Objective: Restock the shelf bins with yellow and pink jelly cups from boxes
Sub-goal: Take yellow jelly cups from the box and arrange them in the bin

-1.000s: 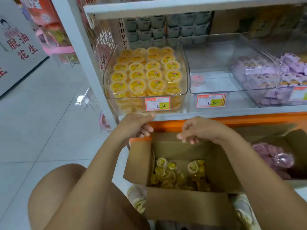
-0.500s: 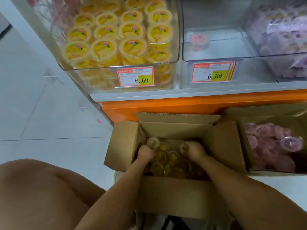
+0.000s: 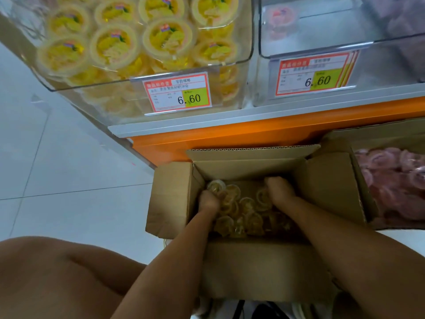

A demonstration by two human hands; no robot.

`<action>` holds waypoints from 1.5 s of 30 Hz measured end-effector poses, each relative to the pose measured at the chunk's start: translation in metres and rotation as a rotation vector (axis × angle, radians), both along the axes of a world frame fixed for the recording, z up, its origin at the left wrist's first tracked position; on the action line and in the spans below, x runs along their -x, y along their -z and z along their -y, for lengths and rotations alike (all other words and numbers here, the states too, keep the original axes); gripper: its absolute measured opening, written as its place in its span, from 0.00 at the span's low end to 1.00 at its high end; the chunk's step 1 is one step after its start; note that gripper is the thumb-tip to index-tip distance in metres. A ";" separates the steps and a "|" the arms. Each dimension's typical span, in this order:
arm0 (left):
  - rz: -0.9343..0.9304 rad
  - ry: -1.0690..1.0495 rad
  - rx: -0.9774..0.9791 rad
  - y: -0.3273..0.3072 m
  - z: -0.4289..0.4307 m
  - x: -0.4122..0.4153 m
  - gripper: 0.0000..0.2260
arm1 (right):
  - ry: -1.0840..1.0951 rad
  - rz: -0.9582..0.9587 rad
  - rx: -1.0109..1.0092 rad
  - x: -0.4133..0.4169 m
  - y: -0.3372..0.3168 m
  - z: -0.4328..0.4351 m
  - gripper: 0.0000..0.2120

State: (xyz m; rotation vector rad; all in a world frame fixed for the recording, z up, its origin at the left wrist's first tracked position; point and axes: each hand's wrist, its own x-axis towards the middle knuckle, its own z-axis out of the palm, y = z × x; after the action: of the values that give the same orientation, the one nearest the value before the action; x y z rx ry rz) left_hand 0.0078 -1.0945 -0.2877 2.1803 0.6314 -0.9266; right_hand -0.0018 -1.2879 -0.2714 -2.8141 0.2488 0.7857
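Forearms [image 3: 174,254] slope down into a cardboard box [image 3: 170,199]; left hand [image 3: 208,200] and right hand [image 3: 279,189], knuckles up, each have the grip curled around yellow jelly cups [image 3: 247,204].

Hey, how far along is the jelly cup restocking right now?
Done: the yellow bin looks nearly full of cups. In hand: the left hand and right hand are down among the yellow cups in the open box; their grip is hidden. Left: the middle bin holds just one pink cup, and the pink box looks full.
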 end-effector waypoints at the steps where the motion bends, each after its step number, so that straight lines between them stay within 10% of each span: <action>1: 0.005 -0.076 0.016 0.000 -0.001 -0.001 0.18 | 0.037 0.014 -0.003 0.001 -0.001 0.001 0.10; 14: -0.172 0.162 0.344 -0.090 -0.008 -0.004 0.11 | 0.683 0.081 -0.709 0.023 -0.098 -0.001 0.07; 20: -0.101 0.420 0.451 -0.211 -0.033 -0.002 0.08 | 0.614 -0.164 -1.195 0.041 -0.209 0.017 0.08; 26: 0.121 0.541 0.497 -0.310 -0.059 0.006 0.16 | 0.578 0.004 -1.577 0.052 -0.300 -0.009 0.06; 32: 0.347 0.311 0.623 -0.374 -0.084 -0.011 0.14 | 0.625 0.396 -1.588 0.013 -0.349 -0.042 0.02; 45: 0.552 -0.016 0.784 -0.376 -0.097 -0.036 0.09 | 0.864 0.470 -1.467 -0.030 -0.343 -0.085 0.10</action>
State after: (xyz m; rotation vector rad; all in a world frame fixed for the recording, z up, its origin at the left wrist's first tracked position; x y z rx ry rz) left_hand 0.0437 -0.9975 0.0881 1.5869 -0.0052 -0.4082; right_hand 0.0280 -1.2028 0.0718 -1.2058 0.4760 -0.0272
